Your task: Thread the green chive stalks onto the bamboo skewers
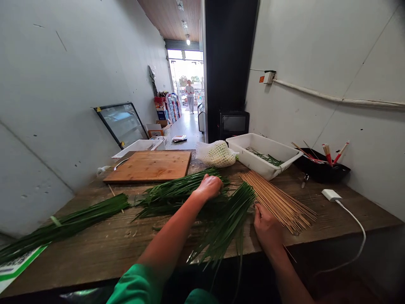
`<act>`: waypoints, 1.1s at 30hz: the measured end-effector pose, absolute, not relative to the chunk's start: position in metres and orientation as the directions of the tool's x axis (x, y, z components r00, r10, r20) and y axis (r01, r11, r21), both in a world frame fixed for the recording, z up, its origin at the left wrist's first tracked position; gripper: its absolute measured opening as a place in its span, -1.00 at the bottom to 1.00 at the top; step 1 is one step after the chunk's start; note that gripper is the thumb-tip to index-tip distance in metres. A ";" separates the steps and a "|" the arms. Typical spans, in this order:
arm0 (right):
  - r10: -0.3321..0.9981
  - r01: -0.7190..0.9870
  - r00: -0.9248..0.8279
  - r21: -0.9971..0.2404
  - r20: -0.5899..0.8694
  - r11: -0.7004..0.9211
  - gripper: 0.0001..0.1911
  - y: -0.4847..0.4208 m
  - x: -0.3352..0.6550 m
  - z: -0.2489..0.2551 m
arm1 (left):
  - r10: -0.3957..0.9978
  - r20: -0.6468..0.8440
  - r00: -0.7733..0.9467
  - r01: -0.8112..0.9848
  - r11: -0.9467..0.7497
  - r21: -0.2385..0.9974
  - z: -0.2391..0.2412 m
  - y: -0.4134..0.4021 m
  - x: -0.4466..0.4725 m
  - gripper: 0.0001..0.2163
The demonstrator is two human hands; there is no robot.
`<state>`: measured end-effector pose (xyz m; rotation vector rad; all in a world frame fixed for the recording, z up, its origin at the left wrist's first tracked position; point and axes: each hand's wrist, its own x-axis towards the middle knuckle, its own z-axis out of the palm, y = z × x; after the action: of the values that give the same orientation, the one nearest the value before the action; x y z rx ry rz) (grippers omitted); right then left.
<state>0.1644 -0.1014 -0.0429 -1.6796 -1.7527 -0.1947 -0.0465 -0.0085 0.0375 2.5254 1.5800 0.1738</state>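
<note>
My left hand [211, 186] reaches over a pile of long green garlic chives [177, 188], its fingers curled down and closed on the leaves; the fingertips are hidden. Closer to me, another bunch of chives [226, 223] lies fanned out, its leaf ends hanging past the table's front edge. To the right of that bunch, my right hand [268, 226] is closed in a pinch around a thin bamboo skewer [290, 254], whose lower end shows beyond my wrist. A spread of bamboo skewers [278, 200] lies on the table just beyond my right hand.
A wooden cutting board [148, 166] lies at the back left, beside netted white produce [217, 154] and a white tub [264, 154]. A tied chive bundle [72, 219] is at left. The black tray [322, 166] and white charger [331, 195] are right. A person [190, 95] stands near the doorway.
</note>
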 end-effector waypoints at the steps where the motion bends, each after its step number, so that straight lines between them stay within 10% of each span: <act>1: 0.820 0.927 0.074 -0.342 0.568 0.154 -0.63 -0.101 0.165 -0.043 | 0.898 0.022 0.439 0.880 -0.435 0.191 0.037 -0.008 -0.046 -0.87; 14: 0.803 0.934 0.075 -0.323 0.591 0.150 -0.61 -0.101 0.164 -0.045 | 0.941 0.186 0.281 0.888 -0.329 0.322 0.033 -0.003 -0.038 -0.81; 26: 0.816 0.919 0.058 -0.350 0.575 0.182 -0.62 -0.103 0.163 -0.038 | 0.965 0.163 0.205 0.580 -0.254 0.774 0.017 0.002 -0.023 -0.75; 33: 0.817 0.918 0.057 -0.352 0.574 0.184 -0.61 -0.103 0.162 -0.039 | 0.946 0.190 0.263 0.776 -0.325 0.541 0.014 0.001 -0.025 -0.78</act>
<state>0.1625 -0.1034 -0.0395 -1.6418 -1.7663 -0.1843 -0.0246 0.0011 0.0139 2.2008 1.5741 0.6973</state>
